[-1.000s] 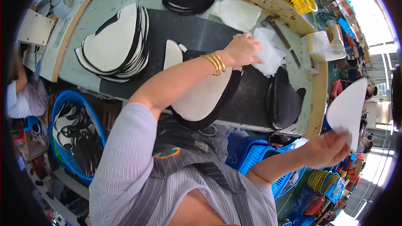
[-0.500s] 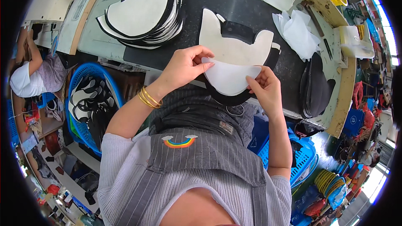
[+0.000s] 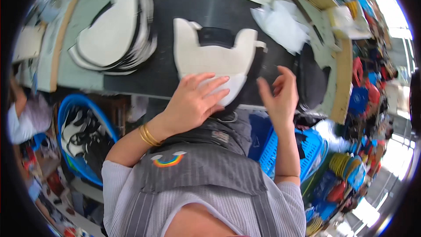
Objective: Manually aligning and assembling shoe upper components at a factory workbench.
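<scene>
A cream-coloured, U-shaped cut piece [image 3: 210,57], which looks like a shoe upper, lies on the black mat [image 3: 175,6], its rounded end toward me. Black layers show beneath its right side. Over that rounded end lies a thin white half-round sheet [image 3: 237,85], partly hidden by my fingers. My left hand [image 3: 197,101] rests over the sheet, fingers spread and flat. To the right of the pieces, my right hand [image 3: 280,96] hovers with thumb and fingers apart, holding nothing.
A stack of cream pieces with black edges [image 3: 109,37] stands left. Thin white sheets [image 3: 283,26] and black pieces [image 3: 312,77] lie right, near a long dark tool [image 3: 305,11]. Blue baskets [image 3: 66,105] flank me. Another person [image 3: 26,118] is at far left.
My hands have let go of the white sheet, which now lies on the cream piece. The left hand has flattened over it; the right has drawn away. The whole view has shifted.
</scene>
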Tool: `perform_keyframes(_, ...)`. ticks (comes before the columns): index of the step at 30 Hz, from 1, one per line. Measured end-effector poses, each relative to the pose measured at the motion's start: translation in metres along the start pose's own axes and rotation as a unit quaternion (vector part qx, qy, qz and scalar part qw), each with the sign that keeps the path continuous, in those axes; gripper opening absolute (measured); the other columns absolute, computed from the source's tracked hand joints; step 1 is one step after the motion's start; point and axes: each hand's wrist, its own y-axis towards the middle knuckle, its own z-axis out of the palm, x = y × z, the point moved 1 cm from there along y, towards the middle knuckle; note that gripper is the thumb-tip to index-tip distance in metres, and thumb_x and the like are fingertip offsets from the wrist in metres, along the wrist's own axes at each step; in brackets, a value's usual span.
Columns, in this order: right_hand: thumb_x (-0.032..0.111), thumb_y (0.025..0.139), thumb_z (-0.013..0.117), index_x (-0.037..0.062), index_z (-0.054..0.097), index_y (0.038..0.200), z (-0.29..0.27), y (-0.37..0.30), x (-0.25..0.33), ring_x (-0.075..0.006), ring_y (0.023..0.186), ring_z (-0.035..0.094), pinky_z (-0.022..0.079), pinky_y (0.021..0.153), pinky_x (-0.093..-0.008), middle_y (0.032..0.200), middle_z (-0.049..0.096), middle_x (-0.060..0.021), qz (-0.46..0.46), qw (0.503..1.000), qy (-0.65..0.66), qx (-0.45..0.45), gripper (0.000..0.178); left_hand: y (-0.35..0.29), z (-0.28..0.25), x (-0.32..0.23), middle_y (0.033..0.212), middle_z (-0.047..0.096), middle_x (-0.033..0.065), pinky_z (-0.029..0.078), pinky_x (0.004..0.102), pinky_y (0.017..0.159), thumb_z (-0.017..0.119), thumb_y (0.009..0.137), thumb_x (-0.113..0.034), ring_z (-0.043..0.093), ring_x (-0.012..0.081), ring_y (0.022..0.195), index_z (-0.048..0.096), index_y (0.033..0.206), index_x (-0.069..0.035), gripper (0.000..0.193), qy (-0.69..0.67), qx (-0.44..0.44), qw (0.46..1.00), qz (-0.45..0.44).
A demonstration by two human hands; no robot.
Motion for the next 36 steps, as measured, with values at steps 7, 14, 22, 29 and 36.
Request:
perform_keyframes(7, 0.007, 0.079, 0.064, 0.0007, 0.061, 0.087, -0.086, 0.005, -0.121, -0.0301, 0.076, 0.058, 0.046, 0.069, -0.0396, 0.081, 0.059, -0.0136, 0.034, 0.991, -0.123, -0.032, 0.010, 0.035, -0.002, -0.007, 0.114, 0.060, 0.0068, 0.036, 0.0409, 0.091, 0.072, 0.072, -0.033, 0.051, 0.0276, 0.106, 0.064, 0.102, -0.004, 0.042, -0.007, 0.119, 0.993, 0.011)
perform_keyframes(14, 0.001, 0.079, 0.064, -0.0023, 0.063, 0.089, -0.097, 0.012, -0.112, -0.0112, 0.065, 0.057, 0.046, 0.058, -0.0263, 0.075, 0.064, -0.0111, 0.113, 0.981, 0.156, -0.020, 0.011, 0.109, 0.035, -0.045, 0.113, 0.058, 0.0119, 0.046, 0.0356, 0.091, 0.068, 0.075, -0.010, 0.054, 0.0285, 0.107, 0.059, 0.109, -0.001, 0.037, -0.092, -0.013, 0.988, 0.124)
perform_keyframes(22, 0.007, 0.083, 0.066, 0.0025, 0.063, 0.090, -0.100, -0.008, -0.057, -0.0199, 0.070, 0.058, 0.047, 0.065, -0.0306, 0.082, 0.060, -0.0104, 0.025, 0.951, -0.005, -0.308, 0.009, 0.170, 0.082, -0.046, 0.088, 0.062, 0.0143, 0.050, 0.0390, 0.074, 0.062, 0.070, -0.004, 0.059, 0.0324, 0.087, 0.059, 0.107, -0.005, 0.037, -0.072, 0.017, 0.996, 0.044)
perform_keyframes(29, 0.021, 0.079, 0.070, 0.0009, 0.058, 0.110, -0.093, -0.017, -0.107, -0.0291, 0.097, 0.055, 0.044, 0.086, -0.0382, 0.105, 0.058, -0.0163, 0.027, 0.975, -0.125, -0.184, 0.038, 0.169, 0.057, -0.029, 0.071, 0.061, 0.0100, 0.048, 0.0291, 0.046, 0.054, 0.094, -0.025, 0.064, 0.0145, 0.057, 0.059, 0.093, 0.003, 0.028, -0.391, -0.123, 0.890, -0.201)
perform_keyframes(36, 0.010, 0.086, 0.060, 0.0022, 0.065, 0.100, -0.074, -0.012, -0.138, -0.0279, 0.086, 0.061, 0.048, 0.076, -0.0347, 0.093, 0.065, -0.0139, 0.020, 0.988, -0.041, -0.148, 0.017, 0.184, -0.005, -0.054, 0.076, 0.059, -0.0011, 0.040, 0.0216, 0.060, 0.056, 0.094, -0.021, 0.047, 0.0046, 0.067, 0.061, 0.100, 0.003, 0.024, -0.252, -0.264, 0.928, -0.075)
